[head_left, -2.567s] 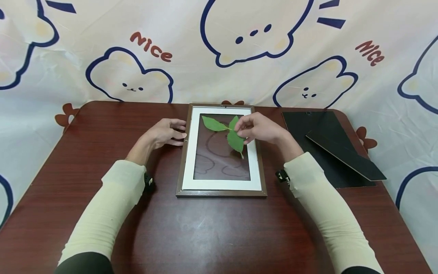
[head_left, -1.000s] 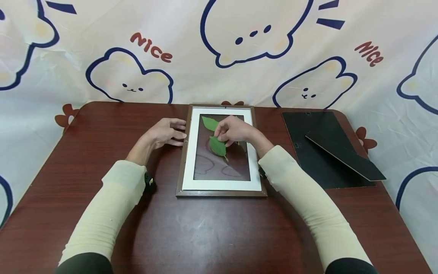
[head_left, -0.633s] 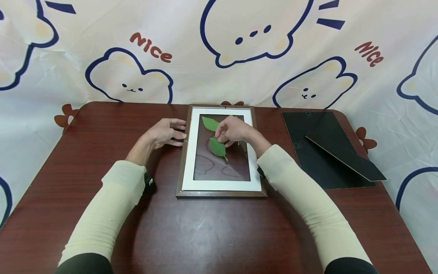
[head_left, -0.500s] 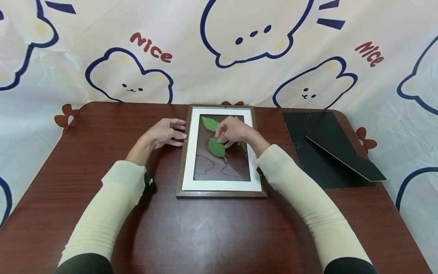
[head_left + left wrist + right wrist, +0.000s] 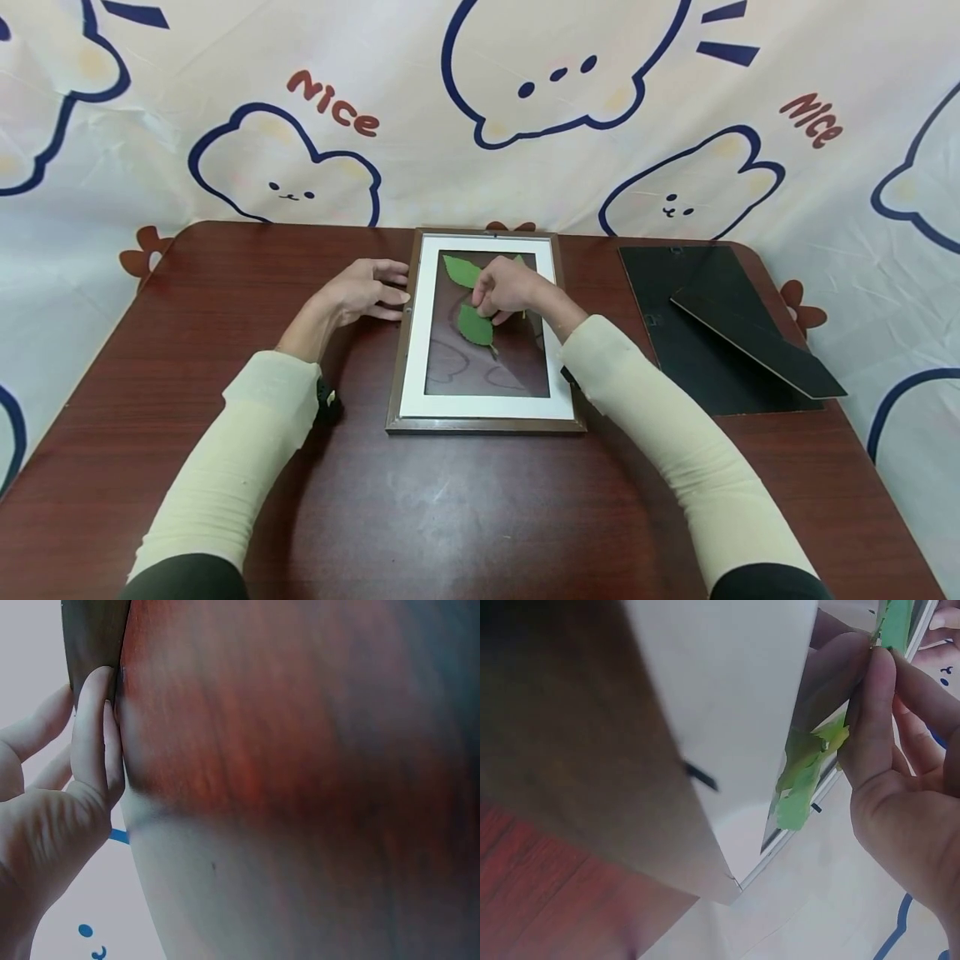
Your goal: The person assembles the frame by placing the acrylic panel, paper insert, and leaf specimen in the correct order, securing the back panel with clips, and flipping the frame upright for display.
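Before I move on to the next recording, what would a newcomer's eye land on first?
First, the green leaves over the dark middle of the frame, with the right hand pinching one. Next, the black board on the right of the table, then the cartoon cloth behind.

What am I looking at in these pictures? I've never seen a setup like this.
No machine here, just a person's two bare hands. The wide picture comes from a head-worn camera looking down; the other two from cameras on the wrists. On the reddish-brown wood-grain table lies a brown rectangular picture frame with a white border; to its right, a black rectangular board carries a narrower black flap. The left hand rests its fingers against the frame's left edge. The right hand pinches a pointed green leaf  over the frame's middle; its fingers hide the exact grip. Two more green leaves show near the frame's far end.
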Demonstrator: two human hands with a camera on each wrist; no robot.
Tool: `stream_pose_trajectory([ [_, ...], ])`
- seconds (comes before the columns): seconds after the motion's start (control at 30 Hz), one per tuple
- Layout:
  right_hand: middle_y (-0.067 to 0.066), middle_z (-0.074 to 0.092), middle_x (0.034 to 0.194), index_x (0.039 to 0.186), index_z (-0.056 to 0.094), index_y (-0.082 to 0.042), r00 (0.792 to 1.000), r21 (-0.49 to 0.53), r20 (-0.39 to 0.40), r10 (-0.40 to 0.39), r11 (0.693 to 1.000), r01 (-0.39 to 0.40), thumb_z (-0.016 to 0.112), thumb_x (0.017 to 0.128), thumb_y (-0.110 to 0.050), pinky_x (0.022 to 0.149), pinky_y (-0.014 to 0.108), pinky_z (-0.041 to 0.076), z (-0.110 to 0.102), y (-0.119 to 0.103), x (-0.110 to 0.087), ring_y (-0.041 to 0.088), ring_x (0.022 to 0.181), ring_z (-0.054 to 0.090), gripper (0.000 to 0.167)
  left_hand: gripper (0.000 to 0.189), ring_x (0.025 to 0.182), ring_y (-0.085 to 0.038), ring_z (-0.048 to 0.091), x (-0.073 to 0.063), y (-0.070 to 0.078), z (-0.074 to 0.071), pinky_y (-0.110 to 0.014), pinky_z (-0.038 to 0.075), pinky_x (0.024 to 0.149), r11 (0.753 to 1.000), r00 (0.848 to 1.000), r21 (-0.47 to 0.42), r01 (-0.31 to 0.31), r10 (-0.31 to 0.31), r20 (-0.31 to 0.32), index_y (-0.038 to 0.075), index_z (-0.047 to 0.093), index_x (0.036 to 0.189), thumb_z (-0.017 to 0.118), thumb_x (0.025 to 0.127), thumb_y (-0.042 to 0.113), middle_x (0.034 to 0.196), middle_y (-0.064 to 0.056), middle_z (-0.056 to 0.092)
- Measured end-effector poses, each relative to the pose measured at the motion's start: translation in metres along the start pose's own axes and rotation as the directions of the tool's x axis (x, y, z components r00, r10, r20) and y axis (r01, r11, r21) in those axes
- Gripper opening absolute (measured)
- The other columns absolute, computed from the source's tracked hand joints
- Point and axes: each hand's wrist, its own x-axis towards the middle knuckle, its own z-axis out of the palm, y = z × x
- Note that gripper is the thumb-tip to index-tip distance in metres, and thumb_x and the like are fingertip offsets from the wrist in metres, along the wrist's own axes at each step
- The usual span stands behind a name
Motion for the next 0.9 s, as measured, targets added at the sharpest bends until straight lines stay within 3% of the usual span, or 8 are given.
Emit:
stream_pose_trajectory([
  [0.37, 0.015, 0.068, 0.102, 0.098, 0.069, 0.006, 1.0, -0.009, 0.006, 0.008, 1.0, -0.008, 0.069, 0.09, 0.009, 0.071, 0.03, 0.062, 0.0, -0.001, 0.001, 0.024, 0.084, 0.07, 0.008, 0.067, 0.108, -0.027, 0.06, 0.0, 0.0, 0.0, -0.04, 0.058, 0.09, 1.0, 1.0, 0.003, 0.001, -0.001, -0.001, -0.002, 0.029, 0.157, 0.059, 0.097, -0.009, 0.15, -0.024, 0.036],
  [0.7, 0.015, 0.069, 0.105, 0.097, 0.067, 0.006, 1.0, 0.07, 0.006, 0.007, 0.998, -0.007, 0.068, 0.092, 0.008, 0.075, 0.033, 0.062, -0.003, -0.001, -0.001, 0.023, 0.088, 0.068, 0.006, 0.067, 0.11, -0.028, 0.059, 0.0, 0.001, 0.0, -0.04, 0.058, 0.091, 1.0, 1.0, 0.012, 0.003, -0.003, -0.003, -0.002, 0.029, 0.157, 0.059, 0.098, -0.008, 0.151, -0.024, 0.035],
  [0.9, 0.012, 0.067, 0.094, 0.098, 0.067, 0.005, 1.0, 0.108, -0.019, -0.009, 0.994, 0.011, 0.069, 0.092, 0.006, 0.078, 0.034, 0.062, -0.01, -0.002, -0.004, 0.026, 0.089, 0.067, 0.006, 0.066, 0.112, -0.028, 0.058, -0.001, 0.002, 0.0, -0.039, 0.058, 0.09, 1.0, 1.0, 0.012, 0.006, -0.006, -0.006, -0.001, 0.029, 0.157, 0.059, 0.098, -0.007, 0.151, -0.024, 0.035],
])
